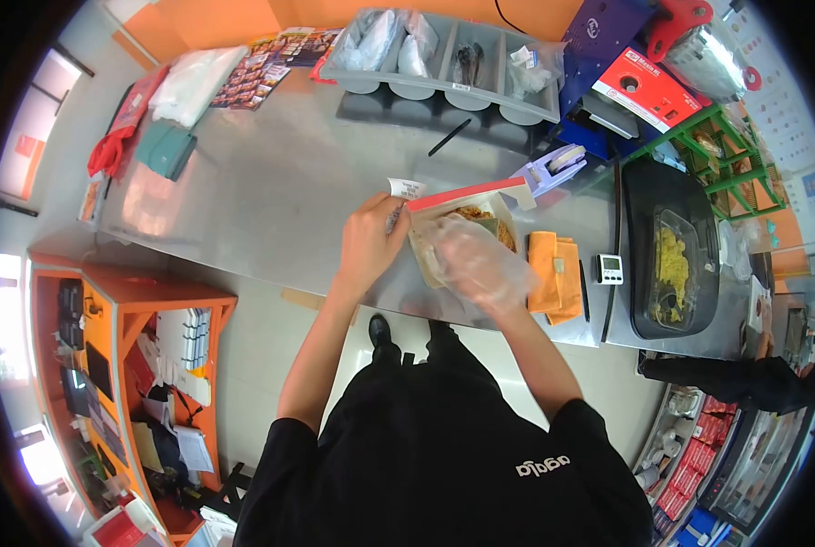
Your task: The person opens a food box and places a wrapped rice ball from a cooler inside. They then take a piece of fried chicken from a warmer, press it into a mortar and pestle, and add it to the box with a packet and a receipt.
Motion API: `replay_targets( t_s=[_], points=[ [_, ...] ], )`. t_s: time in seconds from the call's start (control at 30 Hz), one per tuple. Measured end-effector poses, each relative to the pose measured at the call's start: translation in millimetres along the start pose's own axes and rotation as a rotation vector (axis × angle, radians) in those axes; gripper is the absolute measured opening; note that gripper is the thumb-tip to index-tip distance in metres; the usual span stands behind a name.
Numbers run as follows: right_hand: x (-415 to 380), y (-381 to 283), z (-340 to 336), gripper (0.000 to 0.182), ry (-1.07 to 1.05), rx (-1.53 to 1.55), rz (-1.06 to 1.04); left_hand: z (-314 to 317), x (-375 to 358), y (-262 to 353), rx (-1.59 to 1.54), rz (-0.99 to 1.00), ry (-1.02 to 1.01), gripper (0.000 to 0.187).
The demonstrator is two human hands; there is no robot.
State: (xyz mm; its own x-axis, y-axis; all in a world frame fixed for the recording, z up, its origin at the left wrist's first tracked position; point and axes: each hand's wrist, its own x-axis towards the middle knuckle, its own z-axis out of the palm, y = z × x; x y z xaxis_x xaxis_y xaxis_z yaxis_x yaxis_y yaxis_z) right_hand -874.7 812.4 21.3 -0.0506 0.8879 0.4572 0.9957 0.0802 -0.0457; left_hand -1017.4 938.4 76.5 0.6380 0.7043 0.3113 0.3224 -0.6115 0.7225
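A takeaway food box (467, 195), with a red edge and its lid up, stands on the steel counter before me. Brown fried food and a darker flat piece show inside. My left hand (371, 239) has its fingers closed on the box's left side, where a printed paper slip (406, 189) sticks up. A loose clear plastic glove covers my right hand (482, 264), which reaches over the front of the box and hides part of the food. The glove blurs its fingers, and I cannot tell whether they grip anything.
Right of the box lie a folded orange cloth (553, 278), a small timer (610, 269) and a purple tape dispenser (553, 169). Beyond is a black tray (640, 228) holding a container of yellow food (672, 273). A grey divided bin (444, 77) stands behind; another person's sleeve (736, 378) shows at right.
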Motion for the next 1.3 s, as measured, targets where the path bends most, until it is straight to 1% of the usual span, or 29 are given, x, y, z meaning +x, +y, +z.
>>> replay_targets(
  t_s=[0.03, 0.1, 0.13, 0.17, 0.2, 0.23, 0.3, 0.43, 0.5, 0.57, 0.63, 0.7, 0.77, 0.83, 0.9, 0.93, 0.97, 1.0, 1.03, 1.07, 1.1, 1.13, 1.17, 1.2, 1.27, 1.3],
  points=[
    [-4.1, 6.5, 26.3, 0.016, -0.006, 0.001, -0.005, 0.9, 0.5, -0.7, -0.011, 0.006, 0.016, 0.011],
    [-7.2, 14.0, 66.7, 0.018, 0.059, 0.874, 0.276, 1.9, 1.1, -3.8, -0.022, 0.002, 0.039, 0.011],
    [8.3, 11.2, 50.4, 0.018, 0.052, 0.878, 0.270, 3.1, 1.5, -6.2, -0.042, 0.035, 0.073, 0.012],
    [34.3, 5.2, 13.1, 0.018, -0.207, 0.496, 0.092, 3.6, 1.9, -8.3, -0.061, 0.067, 0.107, 0.012],
    [50.5, -0.9, -9.1, 0.018, -0.450, 0.104, -0.086, 3.4, 1.8, -10.0, -0.059, 0.059, 0.111, 0.012],
    [54.3, -6.3, -10.9, 0.018, -0.453, 0.106, -0.094, 3.3, 2.9, -11.6, -0.067, 0.041, 0.108, 0.012],
    [54.5, -16.5, -13.2, 0.018, -0.489, -0.088, -0.048, 4.4, 3.4, -13.4, -0.079, 0.016, 0.112, 0.012],
    [45.6, -18.0, -2.5, 0.020, -0.423, -0.112, -0.094, 5.6, 3.3, -14.5, -0.088, 0.033, 0.127, 0.012],
    [42.3, -18.5, -4.0, 0.023, -0.397, -0.302, -0.240, 5.9, 4.1, -11.8, -0.092, 0.033, 0.123, 0.012],
    [42.0, -14.0, -8.0, 0.022, -0.423, -0.283, -0.204, 4.6, 4.3, -7.2, -0.097, -0.044, 0.089, 0.013],
    [40.1, -9.0, -20.6, 0.021, -0.447, -0.266, -0.163, 4.8, 3.6, -8.0, -0.103, -0.037, 0.079, 0.013],
    [30.1, 2.6, -48.1, 0.016, 0.041, 0.185, 0.130, 4.4, 4.8, -8.6, -0.107, -0.040, 0.083, 0.013],
    [1.6, 5.5, -100.3, 0.015, 0.050, 0.243, 0.378, 2.2, 2.3, -5.9, -0.112, -0.064, 0.057, 0.013],
    [-44.8, 24.0, -138.0, 0.015, -0.207, 0.655, 0.713, 1.3, 0.8, -3.5, -0.130, -0.078, 0.048, 0.014],
    [-104.2, 31.1, -152.0, 0.019, -0.070, 1.326, 0.953, 1.1, -4.9, -5.1, -0.150, -0.094, 0.040, 0.014],
    [-129.3, 19.1, -146.1, 0.019, -0.064, 1.326, 0.970, 1.1, -10.7, -8.5, -0.149, -0.117, 0.064, 0.015],
    [-149.6, 7.1, -135.1, 0.023, -0.155, 0.628, 0.846, -2.1, -13.9, -14.7, -0.145, -0.134, 0.094, 0.016],
    [-158.6, 0.3, -128.8, 0.027, -0.230, -0.059, 0.670, -2.4, -19.3, -26.6, -0.145, -0.125, 0.085, 0.016],
    [-150.8, -3.8, -135.9, 0.034, -0.286, 0.267, 0.842, 0.8, -28.3, -45.0, -0.221, -0.263, 0.127, 0.017],
    [-146.3, -9.3, -135.7, 0.034, -0.283, 0.269, 0.857, 5.1, -36.5, -63.2, -0.293, -0.403, 0.165, 0.018],
    [-141.2, -14.7, -133.1, 0.033, -0.250, 0.306, 0.862, 10.4, -43.3, -81.8, -0.288, -0.400, 0.152, 0.018],
    [-134.3, -18.7, -131.1, 0.032, -0.219, 0.345, 0.861, 15.4, -50.2, -100.1, -0.097, -0.325, 0.102, 0.022],
    [-123.4, -21.0, -133.2, 0.029, -0.192, 0.313, 0.808, 16.4, -53.3, -108.6, 0.094, -0.247, 0.055, 0.027],
    [-119.6, -19.7, -131.8, 0.029, -0.187, 0.320, 0.811, 17.7, -52.5, -103.9, 0.102, -0.244, 0.052, 0.027],
    [-116.7, -19.4, -128.6, 0.028, -0.202, 0.417, 0.891, 25.3, -54.0, -81.1, 0.452, -0.064, 0.286, 0.035],
    [-117.0, -19.7, -128.1, 0.028, -0.202, 0.426, 0.896, 22.7, -55.2, -66.6, 0.321, -0.129, 0.349, 0.042]
  ],
)
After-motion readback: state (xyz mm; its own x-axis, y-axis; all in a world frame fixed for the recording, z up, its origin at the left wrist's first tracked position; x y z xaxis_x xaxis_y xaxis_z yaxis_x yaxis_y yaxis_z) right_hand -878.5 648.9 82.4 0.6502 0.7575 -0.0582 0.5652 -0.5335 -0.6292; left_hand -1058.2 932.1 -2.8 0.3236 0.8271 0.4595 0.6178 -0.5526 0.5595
